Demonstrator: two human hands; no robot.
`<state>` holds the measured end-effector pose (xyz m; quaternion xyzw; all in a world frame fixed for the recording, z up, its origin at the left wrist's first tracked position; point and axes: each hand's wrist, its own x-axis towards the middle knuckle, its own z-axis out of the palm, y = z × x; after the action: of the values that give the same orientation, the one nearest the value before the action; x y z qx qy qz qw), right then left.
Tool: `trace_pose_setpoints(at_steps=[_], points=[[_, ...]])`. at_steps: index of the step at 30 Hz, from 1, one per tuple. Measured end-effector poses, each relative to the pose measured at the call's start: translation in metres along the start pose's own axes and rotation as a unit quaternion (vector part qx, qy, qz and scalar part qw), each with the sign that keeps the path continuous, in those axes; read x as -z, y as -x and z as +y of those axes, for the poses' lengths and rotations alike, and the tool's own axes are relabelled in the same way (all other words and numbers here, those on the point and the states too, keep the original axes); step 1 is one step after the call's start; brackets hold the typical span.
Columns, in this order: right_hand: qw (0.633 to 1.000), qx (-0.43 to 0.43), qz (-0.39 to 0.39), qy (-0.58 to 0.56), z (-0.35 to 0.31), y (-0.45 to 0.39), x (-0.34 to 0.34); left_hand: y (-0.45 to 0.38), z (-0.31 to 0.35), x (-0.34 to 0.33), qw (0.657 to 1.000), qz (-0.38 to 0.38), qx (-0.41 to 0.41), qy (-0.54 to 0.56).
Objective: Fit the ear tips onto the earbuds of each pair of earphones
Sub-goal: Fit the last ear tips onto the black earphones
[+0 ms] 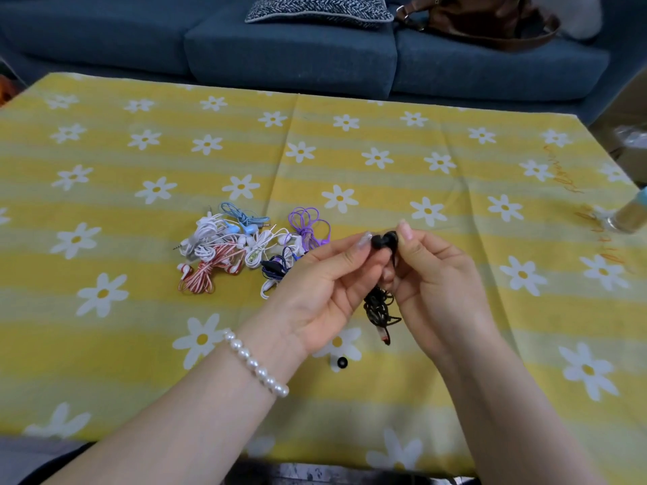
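Left hand (325,285) is pinching the ear tip (378,241); right hand (430,271) is pinching the earbud (391,238). Misaligned pressing risks dropping the tip onto the surface (455,152).

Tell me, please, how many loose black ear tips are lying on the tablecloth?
1: a loose black ear tip lies on the tablecloth, near the table's front, below the hands. Others may be hidden in the earphone pile or under the hands.

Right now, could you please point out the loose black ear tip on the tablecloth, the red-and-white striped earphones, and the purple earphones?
loose black ear tip (342,362), head view, on its ring-shaped body.
red-and-white striped earphones (210,269), head view, on the bundled flat cable.
purple earphones (305,225), head view, on the coiled cable loops.
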<state>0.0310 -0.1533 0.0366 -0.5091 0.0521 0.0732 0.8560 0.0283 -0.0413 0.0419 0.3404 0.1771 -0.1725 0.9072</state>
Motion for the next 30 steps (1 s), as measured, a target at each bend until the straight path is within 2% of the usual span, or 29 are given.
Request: trace_pose_setpoints(at_steps=[6,11,23,30], points=[[1.0,0.013,0.018,0.022,0.002,0.0,-0.002,-0.003,-0.004,0.001,1.0,0.006,-0.007,0.009],[1.0,0.021,0.019,0.01,0.001,0.003,-0.006,-0.003,-0.007,0.001,0.999,-0.016,-0.014,-0.029],[0.997,0.027,0.072,-0.025,0.007,0.006,-0.012,-0.003,-0.012,-0.004,1.0,0.013,-0.007,0.02],[0.998,0.011,0.058,-0.022,0.007,0.005,-0.009,-0.005,-0.011,0.001,1.0,-0.003,-0.004,-0.005]])
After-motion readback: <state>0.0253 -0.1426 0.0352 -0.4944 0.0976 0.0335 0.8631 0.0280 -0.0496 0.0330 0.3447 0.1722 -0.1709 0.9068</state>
